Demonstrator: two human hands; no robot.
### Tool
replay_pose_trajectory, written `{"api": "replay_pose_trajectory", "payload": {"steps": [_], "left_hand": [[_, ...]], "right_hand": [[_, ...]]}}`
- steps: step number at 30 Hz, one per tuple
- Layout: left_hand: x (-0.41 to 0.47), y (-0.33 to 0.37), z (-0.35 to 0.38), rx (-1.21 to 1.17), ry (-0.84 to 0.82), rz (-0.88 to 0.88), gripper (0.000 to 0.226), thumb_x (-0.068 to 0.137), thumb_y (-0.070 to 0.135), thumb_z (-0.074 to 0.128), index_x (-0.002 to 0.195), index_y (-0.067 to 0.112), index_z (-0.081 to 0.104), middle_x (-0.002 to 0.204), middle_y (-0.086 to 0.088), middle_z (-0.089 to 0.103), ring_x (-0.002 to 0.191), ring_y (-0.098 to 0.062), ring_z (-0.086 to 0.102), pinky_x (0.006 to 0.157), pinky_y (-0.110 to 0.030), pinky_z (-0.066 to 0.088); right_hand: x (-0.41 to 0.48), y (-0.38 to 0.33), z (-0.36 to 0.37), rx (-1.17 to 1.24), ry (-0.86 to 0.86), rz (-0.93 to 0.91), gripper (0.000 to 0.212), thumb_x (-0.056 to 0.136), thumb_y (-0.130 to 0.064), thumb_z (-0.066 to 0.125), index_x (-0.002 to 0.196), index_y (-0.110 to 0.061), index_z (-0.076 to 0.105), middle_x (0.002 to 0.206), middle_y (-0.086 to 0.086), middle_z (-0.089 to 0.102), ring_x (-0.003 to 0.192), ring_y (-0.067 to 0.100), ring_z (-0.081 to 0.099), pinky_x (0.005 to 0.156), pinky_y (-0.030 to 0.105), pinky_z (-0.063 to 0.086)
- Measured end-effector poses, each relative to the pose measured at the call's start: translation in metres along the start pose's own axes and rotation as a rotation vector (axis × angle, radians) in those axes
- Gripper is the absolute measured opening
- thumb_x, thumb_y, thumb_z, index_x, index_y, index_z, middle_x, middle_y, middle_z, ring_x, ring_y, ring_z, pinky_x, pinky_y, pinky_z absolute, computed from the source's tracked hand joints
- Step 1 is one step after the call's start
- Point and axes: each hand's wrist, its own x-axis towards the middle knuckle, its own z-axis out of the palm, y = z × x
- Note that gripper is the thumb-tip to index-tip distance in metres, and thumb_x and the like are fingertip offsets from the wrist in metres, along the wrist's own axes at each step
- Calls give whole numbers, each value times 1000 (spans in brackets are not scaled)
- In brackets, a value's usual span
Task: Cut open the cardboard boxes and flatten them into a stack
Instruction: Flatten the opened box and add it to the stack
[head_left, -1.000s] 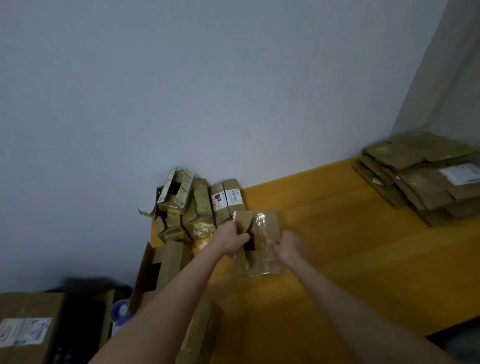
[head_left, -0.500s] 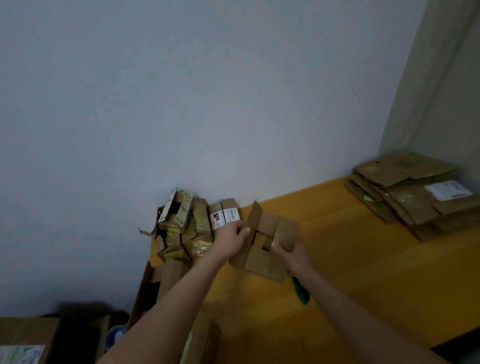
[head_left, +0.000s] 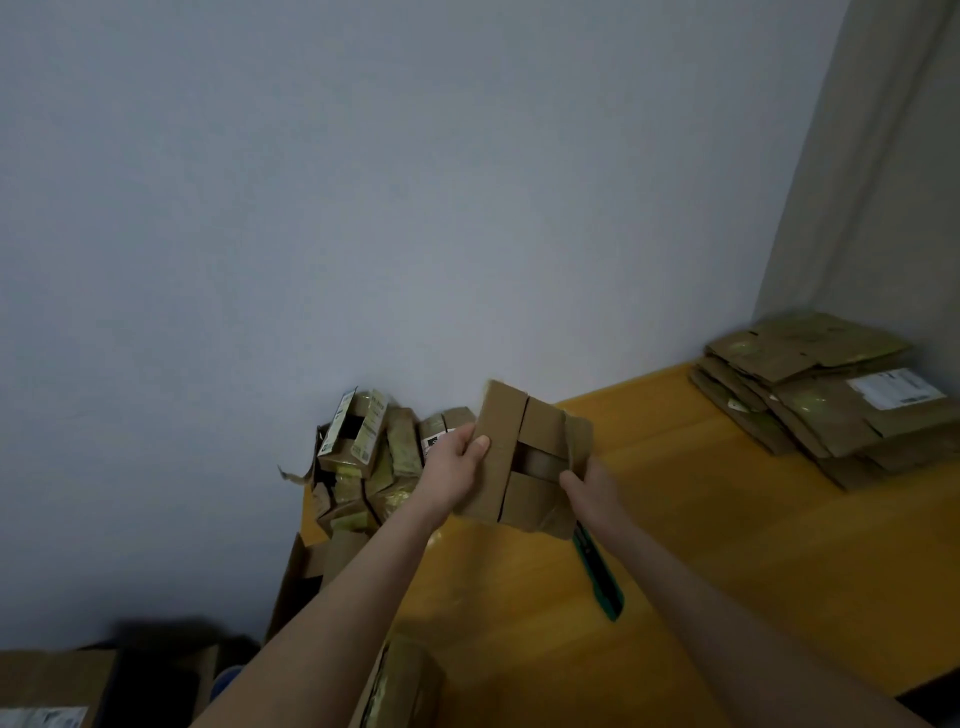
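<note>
Brown box (head_left: 511, 457), flaps splayed, tilted midair; flattened stack (head_left: 826, 400) far right; unflattened boxes (head_left: 374, 457) heaped left

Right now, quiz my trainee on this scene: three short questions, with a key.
1. True or false: the left hand and the right hand both grip the opened brown cardboard box.
2. Where is the long green cutter? A) lying on the yellow wooden table; B) in the left hand; C) leaning on the wall.
3. Fill in: the stack of flattened brown cardboard lies at the table's far ___ end.
Key: 1 true; 2 A; 3 right.
</note>
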Motion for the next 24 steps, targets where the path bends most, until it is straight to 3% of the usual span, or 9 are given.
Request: {"api": "replay_pose_trajectory", "payload": {"steps": [4,6,10,12,15,19,24], "left_hand": [[2,0,2,24,59,13,20,102,19,42,100,15,62,96,-5,64,91,-22,58,78,-34,45],[1,3,2,25,59,7,20,102,19,43,108,13,61,102,-7,65,97,-24,59,85,-38,48],[3,6,8,96,15,-24,24,93,23,60,114,11,62,109,-8,67,101,-25,62,91,-42,51],[0,4,14,172,67,-17,20,93,22,60,106,7,65,102,-9,68,97,-26,63,87,-38,52],[-5,-1,22,235,74,33,9,94,21,58,90,14,63,86,-2,63,88,-22,63,72,-28,46],[-2,-9,16,179,68,-34,16,95,22,58,100,8,65,98,-9,68,91,-23,62,81,-35,51],[6,-20,7,164,20,-100,20,95,22,58,105,6,66,102,-10,68,95,-25,64,87,-41,52]], "right_hand": [[1,-3,1,-144,25,-25,29,96,-9,40,124,-4,46,103,11,55,85,24,51,71,31,40],[2,-4,3,-145,35,2,33,97,-9,38,129,-6,43,104,10,55,86,23,51,71,32,41],[0,-3,15,-179,43,35,49,96,-20,47,141,-8,32,124,13,55,105,28,56,86,41,50],[2,-7,17,-250,108,90,56,94,-31,53,140,-7,33,121,12,57,106,30,58,87,45,51],[7,-14,12,-443,171,169,46,90,-46,56,114,-9,47,102,8,60,94,29,61,75,36,50],[10,-6,7,-516,22,93,28,95,-31,48,77,-12,38,70,1,42,60,17,42,51,28,32],[5,2,2,-499,-153,29,32,97,-15,41,67,-17,29,68,1,34,57,13,31,49,27,25]]}}
